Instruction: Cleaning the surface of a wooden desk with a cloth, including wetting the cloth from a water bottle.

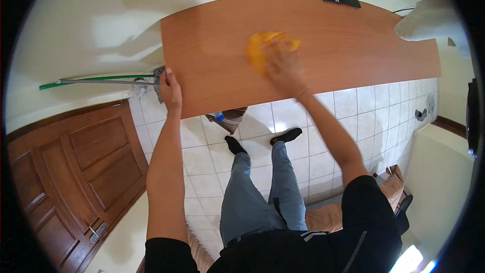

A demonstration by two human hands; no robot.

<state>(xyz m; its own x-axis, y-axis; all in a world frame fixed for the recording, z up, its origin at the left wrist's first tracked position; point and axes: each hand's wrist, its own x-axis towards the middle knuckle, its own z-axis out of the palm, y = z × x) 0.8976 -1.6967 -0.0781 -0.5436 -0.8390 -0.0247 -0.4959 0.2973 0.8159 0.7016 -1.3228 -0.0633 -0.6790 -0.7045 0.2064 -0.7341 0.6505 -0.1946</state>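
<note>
A long wood-finish tabletop [219, 76] stretches across the view in front of me. My right hand [284, 66] presses an orange cloth [257, 51] flat on its middle; hand and cloth are blurred. My left hand [171, 89] grips the left edge of the tabletop near its front corner, with the thumb on top and the other fingers partly hidden beside the edge. At the back edge, right of centre, lies a flat black device [340, 0].
A mop with grey strands [158, 79] and green and grey poles [102, 79] lean beside the left edge. Beneath the front edge stands a brown bag [233, 117] with a blue-capped item. A pale covered object [428, 19] overhangs the right end. A wooden door [83, 182] is at left.
</note>
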